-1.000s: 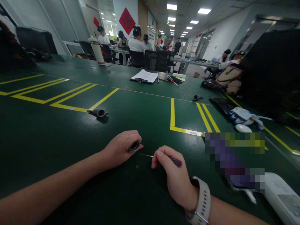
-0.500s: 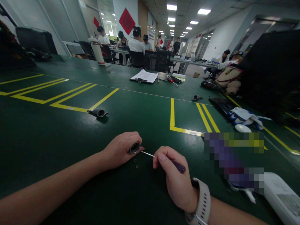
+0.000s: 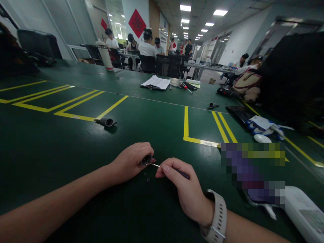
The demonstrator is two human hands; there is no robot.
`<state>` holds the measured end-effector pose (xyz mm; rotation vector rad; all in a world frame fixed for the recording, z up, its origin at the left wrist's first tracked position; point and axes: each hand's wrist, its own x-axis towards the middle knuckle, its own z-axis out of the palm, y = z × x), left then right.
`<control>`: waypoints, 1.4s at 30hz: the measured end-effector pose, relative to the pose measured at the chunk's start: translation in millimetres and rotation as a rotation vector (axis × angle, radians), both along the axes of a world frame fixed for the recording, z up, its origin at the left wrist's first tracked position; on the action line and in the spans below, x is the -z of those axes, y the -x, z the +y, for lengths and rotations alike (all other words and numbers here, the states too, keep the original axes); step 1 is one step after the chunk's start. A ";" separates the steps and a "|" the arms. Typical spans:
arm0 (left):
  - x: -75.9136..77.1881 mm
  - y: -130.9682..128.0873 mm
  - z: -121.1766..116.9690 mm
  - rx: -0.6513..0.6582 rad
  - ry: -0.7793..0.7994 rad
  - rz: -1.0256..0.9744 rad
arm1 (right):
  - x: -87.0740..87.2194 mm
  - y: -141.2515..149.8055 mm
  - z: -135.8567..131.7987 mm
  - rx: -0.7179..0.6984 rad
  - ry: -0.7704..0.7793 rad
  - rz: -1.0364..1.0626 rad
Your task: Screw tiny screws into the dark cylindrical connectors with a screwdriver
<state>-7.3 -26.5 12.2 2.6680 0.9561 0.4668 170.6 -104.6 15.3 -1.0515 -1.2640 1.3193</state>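
Observation:
My left hand (image 3: 134, 160) is closed around a dark, hollow cylindrical part (image 3: 146, 160), its round opening turned toward me. In my right hand (image 3: 181, 182) is a screwdriver (image 3: 184, 174) with a dark purple handle and a thin metal shaft. The shaft slants left, and its tip is at the opening of the cylindrical part; how deep it reaches I cannot tell. Two small dark rings or nuts (image 3: 148, 180) lie on the green table just below my left hand. A similar dark hollow part (image 3: 107, 122) rests farther off to the left.
Yellow tape lines (image 3: 202, 142) mark the green table (image 3: 157, 128). At the back lie a clipboard with papers (image 3: 156, 82) and a red-handled screwdriver (image 3: 185, 86). Another small dark part (image 3: 212, 105), gloves (image 3: 265, 126), a pixelated object (image 3: 253, 175) and a white device (image 3: 305, 212) are on the right. A tumbler (image 3: 105, 57) stands back left.
My right hand has moved left, bringing the screwdriver's tip into the opening of the cylindrical part; less of its shaft shows. My left hand has hardly moved.

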 end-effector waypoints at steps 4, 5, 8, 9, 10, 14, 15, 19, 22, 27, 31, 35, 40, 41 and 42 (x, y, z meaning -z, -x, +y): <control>0.8 1.1 0.4 -0.001 0.004 -0.011 | -0.6 0.2 -3.5 0.050 -0.058 -0.017; 0.6 1.2 0.3 -0.001 0.004 -0.009 | -2.1 0.4 -4.5 0.055 -0.084 -0.061; -0.4 0.8 -0.5 0.010 -0.016 -0.003 | -5.4 0.7 -4.9 0.039 -0.112 -0.143; -0.7 0.6 -0.9 0.020 -0.026 -0.001 | -5.3 0.7 -3.8 0.031 -0.093 -0.132; -0.9 0.5 -1.2 0.029 -0.036 -0.001 | -4.5 0.6 -2.3 0.027 -0.061 -0.095; -1.2 1.2 -1.4 0.036 -0.047 -0.033 | 1.4 0.1 5.0 0.028 0.092 0.171; -1.3 1.6 -1.2 0.040 -0.040 -0.046 | 2.2 -0.1 6.3 0.025 0.113 0.219; -1.4 2.9 0.2 0.076 0.010 -0.089 | 1.6 -1.1 8.3 0.007 0.144 0.310; -1.1 2.8 0.5 0.093 0.016 -0.082 | 0.9 -1.3 7.8 0.005 0.149 0.321; -2.5 1.2 -1.1 0.101 -0.019 0.004 | 3.2 -0.7 7.6 0.005 0.121 0.237; -3.6 0.7 -2.7 0.101 -0.035 0.043 | 4.6 -1.4 7.5 0.033 0.135 0.297; -4.3 1.5 -3.9 0.091 -0.024 0.062 | 5.3 -1.6 6.3 0.051 0.128 0.306; -6.5 1.3 -3.8 0.030 0.001 0.029 | 4.9 -0.7 5.4 0.093 0.097 0.290; -6.6 1.1 -3.3 0.014 0.005 0.016 | 4.6 -0.6 5.3 0.102 0.097 0.293; -6.5 0.8 -2.7 -0.002 0.009 0.004 | 4.5 -0.6 5.1 0.113 0.097 0.295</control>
